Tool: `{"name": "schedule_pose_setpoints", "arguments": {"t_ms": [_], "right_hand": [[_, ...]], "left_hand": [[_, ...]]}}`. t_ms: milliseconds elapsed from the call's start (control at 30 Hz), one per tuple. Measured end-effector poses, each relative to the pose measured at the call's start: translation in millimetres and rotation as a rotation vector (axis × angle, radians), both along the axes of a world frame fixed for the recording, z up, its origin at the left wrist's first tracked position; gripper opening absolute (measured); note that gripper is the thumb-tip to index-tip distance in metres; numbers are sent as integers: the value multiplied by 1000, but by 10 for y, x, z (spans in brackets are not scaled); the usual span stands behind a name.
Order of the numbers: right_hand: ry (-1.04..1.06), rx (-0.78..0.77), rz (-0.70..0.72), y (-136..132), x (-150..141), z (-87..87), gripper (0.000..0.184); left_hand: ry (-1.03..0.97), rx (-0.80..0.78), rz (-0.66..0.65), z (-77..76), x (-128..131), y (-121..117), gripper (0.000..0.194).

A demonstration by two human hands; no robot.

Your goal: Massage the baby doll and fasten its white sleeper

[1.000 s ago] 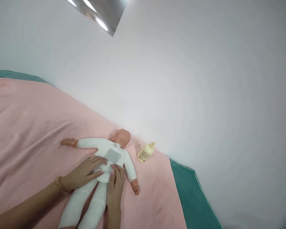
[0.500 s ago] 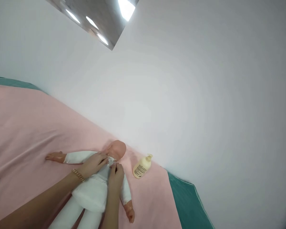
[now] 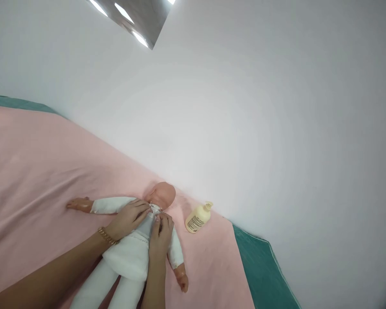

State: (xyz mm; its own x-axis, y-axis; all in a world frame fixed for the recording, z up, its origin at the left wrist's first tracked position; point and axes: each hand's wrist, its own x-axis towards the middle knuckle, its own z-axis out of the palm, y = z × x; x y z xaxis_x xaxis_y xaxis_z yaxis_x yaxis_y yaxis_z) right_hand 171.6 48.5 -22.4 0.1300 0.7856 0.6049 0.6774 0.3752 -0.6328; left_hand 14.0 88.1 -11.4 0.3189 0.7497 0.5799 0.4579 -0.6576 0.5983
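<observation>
A doll (image 3: 165, 195) with a bare pinkish head lies on its back, arms spread, with white cloth limbs and reddish-brown hands. Its chest piece (image 3: 144, 227) is pale grey, with a white edge at the neck. My left hand (image 3: 128, 218), wearing a gold chain bracelet (image 3: 107, 236), rests over the upper chest, its bent fingers closed at the cloth below the neck. Opposite it, my right hand (image 3: 162, 231) has curled fingers and thumb drawn together on the same cloth. Both sets of fingertips partly hide what they grip.
A pale yellow pump bottle (image 3: 197, 218) stands right of the doll's head. Pink cloth (image 3: 35, 171) lies under everything, over a green surface (image 3: 260, 262) showing at both sides. Behind rises a white wall (image 3: 228, 107) with a reflective panel (image 3: 141, 19) at the top.
The view has shifted, so the doll, bottle and hands sit slightly higher and further right. Both hands stay at the doll's neck and chest, their fingers slightly moved.
</observation>
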Motion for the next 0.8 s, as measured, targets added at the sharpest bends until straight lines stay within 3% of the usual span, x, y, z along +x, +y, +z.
{"name": "schedule_pose_setpoints", "arguments": {"t_ms": [367,800], "right_hand": [[-85,-137,-13,-11,-51,85,30],[-41,-19,2,-45,-10,56,34]], "left_hand": [[130,-27,-3,-121,33,135,37],[51,36,34,-101,-2,67,40]]}}
